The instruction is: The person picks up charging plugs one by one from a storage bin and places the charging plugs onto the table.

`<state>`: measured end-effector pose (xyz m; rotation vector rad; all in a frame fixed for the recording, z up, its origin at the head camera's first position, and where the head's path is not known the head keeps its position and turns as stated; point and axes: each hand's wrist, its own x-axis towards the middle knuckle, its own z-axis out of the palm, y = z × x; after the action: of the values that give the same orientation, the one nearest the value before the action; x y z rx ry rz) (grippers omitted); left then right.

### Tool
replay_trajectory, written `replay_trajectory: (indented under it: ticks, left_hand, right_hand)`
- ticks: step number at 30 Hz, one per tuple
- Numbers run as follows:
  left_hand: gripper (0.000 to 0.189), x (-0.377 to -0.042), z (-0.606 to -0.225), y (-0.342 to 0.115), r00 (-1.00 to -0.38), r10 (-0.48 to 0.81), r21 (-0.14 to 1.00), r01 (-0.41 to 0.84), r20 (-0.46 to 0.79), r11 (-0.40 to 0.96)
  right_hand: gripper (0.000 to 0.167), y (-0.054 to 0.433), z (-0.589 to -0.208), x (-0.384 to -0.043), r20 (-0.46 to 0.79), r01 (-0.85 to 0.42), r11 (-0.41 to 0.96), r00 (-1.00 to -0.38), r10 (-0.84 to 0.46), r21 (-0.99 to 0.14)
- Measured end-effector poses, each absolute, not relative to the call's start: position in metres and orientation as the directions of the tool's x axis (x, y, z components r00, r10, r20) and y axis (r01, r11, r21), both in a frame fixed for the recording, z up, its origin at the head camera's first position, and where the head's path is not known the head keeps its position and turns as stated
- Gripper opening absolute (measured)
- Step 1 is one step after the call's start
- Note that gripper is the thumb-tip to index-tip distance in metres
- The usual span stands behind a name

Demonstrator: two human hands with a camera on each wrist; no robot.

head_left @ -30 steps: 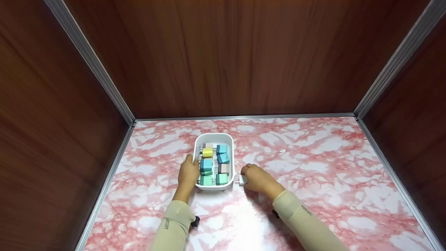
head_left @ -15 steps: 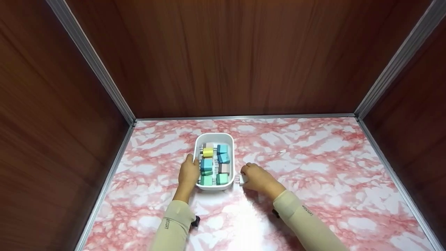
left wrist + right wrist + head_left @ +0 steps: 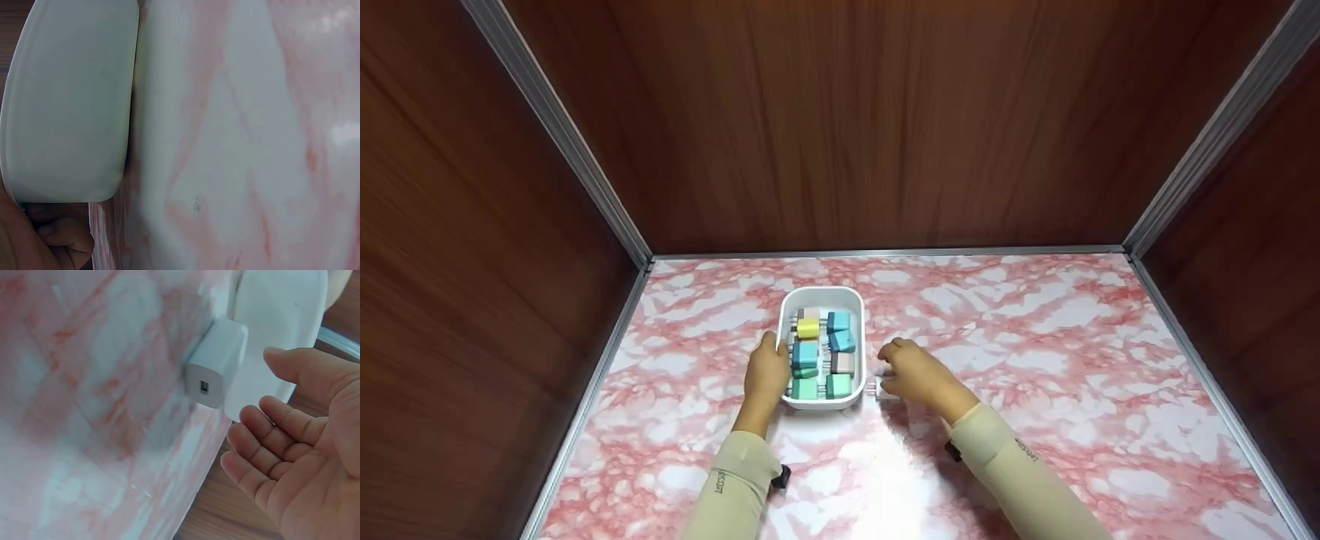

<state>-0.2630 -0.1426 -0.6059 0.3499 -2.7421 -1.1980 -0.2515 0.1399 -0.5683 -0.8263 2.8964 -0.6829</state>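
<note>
Left hand [image 3: 766,373] grips left wall of white bin [image 3: 820,404]; uneven pull could slide or tip it. Coloured plugs [image 3: 805,355] inside look loose, some overlapping; jolt could shift them. White plug [image 3: 216,363] lies on table [image 3: 997,315] just right of bin; bin sliding right could knock it. Right hand [image 3: 917,373] near it, fingers loosely spread, holding nothing; careless brush could nudge plug. Since earlier frame: left hand, bin unchanged; right fingers, then round white plug, now off it.

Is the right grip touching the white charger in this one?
Apart. The right wrist view shows the right grip with its fingertips plainly clear of the white charger, the white container visible in the gap.
</note>
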Motion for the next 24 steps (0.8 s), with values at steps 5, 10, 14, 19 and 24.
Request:
replay_trajectory:
  ticks: [5, 10, 14, 19, 24]
  left_hand:
    - [0.020, -0.262, -0.606, -0.142, -0.966, -0.258, 0.737, -0.158, 0.024, 0.658]
    - [0.021, -0.262, -0.607, -0.142, -0.965, -0.261, 0.735, -0.163, 0.020, 0.658]
    - [0.023, -0.262, -0.607, -0.143, -0.967, -0.254, 0.734, -0.164, 0.012, 0.659]
    - [0.023, -0.264, -0.608, -0.143, -0.966, -0.256, 0.735, -0.160, 0.019, 0.658]
    - [0.021, -0.265, -0.609, -0.143, -0.964, -0.262, 0.734, -0.151, 0.038, 0.663]
  right_hand:
    - [0.040, 0.139, -0.561, -0.253, 0.083, -0.477, 0.764, -0.866, -0.493, -0.435]
    - [0.041, 0.134, -0.556, -0.255, 0.096, -0.462, 0.764, -0.876, -0.473, -0.450]
    - [0.040, 0.129, -0.552, -0.256, 0.123, -0.479, 0.755, -0.869, -0.479, -0.447]
    - [0.038, 0.121, -0.549, -0.258, 0.154, -0.505, 0.749, -0.858, -0.490, -0.430]
    - [0.040, 0.110, -0.547, -0.260, 0.157, -0.518, 0.744, -0.850, -0.503, -0.421]
